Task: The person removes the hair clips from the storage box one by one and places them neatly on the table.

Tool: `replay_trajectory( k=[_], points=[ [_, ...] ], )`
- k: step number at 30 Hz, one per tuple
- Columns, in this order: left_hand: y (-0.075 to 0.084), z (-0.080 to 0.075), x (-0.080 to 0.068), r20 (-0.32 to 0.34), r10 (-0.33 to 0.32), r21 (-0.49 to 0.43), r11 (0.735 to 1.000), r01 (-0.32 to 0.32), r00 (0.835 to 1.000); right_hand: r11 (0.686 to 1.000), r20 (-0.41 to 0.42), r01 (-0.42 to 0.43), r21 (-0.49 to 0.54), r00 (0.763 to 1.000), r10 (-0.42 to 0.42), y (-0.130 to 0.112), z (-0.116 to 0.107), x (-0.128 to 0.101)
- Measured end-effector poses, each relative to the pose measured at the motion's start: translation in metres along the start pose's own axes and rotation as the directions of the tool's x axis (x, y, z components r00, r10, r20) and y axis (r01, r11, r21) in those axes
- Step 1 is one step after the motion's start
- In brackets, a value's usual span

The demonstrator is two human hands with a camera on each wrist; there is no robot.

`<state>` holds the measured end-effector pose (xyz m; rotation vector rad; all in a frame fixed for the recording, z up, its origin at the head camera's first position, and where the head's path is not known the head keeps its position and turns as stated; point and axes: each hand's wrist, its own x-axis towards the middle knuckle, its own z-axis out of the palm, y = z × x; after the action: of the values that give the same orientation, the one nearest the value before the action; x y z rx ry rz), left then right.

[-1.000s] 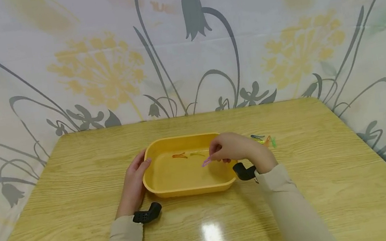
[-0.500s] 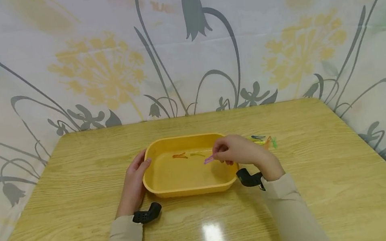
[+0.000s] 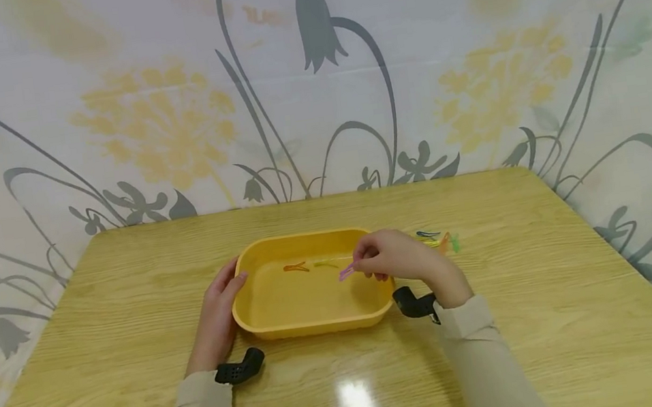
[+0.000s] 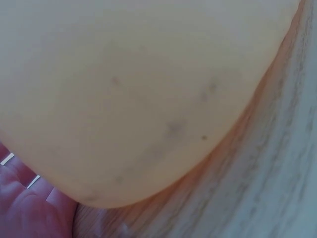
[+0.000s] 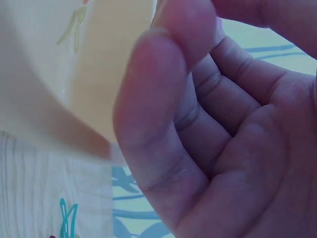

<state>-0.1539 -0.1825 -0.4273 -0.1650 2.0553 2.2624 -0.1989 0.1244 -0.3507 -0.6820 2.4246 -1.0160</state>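
Note:
A yellow plastic tub (image 3: 317,327) stands on the table. My left hand (image 3: 220,307) grips its left end, thumb at the rim and fingers along the outside wall; the left wrist view shows the tub's wall (image 4: 148,124) close up with part of the hand (image 4: 34,208). Over the tub's right side, my right hand (image 3: 397,256) pinches a slim purple two-pronged clip (image 3: 347,271) between thumb and fingertips. In the right wrist view the fingers hide most of that clip. An orange clip (image 3: 296,268), spread like a V, and a yellow one (image 3: 326,264) lie inside the tub.
Right of the tub, behind the right hand, is a small group of clips: blue (image 3: 427,233), yellow (image 3: 431,242), orange (image 3: 444,241) and green (image 3: 455,243). A flower-patterned cloth (image 3: 287,98) hangs behind the wooden table (image 3: 107,370).
The right hand has drawn slightly right over the tub, still pinching the purple clip. The left hand keeps its hold on the tub. The head view has shifted a little.

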Motion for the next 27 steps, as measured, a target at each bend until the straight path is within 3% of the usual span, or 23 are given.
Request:
replay_trajectory(
  k=[27],
  points=[
    [0.0, 0.001, 0.001, -0.01, -0.013, -0.019, 1.0, 0.013, 1.0, 0.998, -0.161, -0.043, -0.05, 0.986, 0.034, 0.023, -0.024, -0.016]
  ],
)
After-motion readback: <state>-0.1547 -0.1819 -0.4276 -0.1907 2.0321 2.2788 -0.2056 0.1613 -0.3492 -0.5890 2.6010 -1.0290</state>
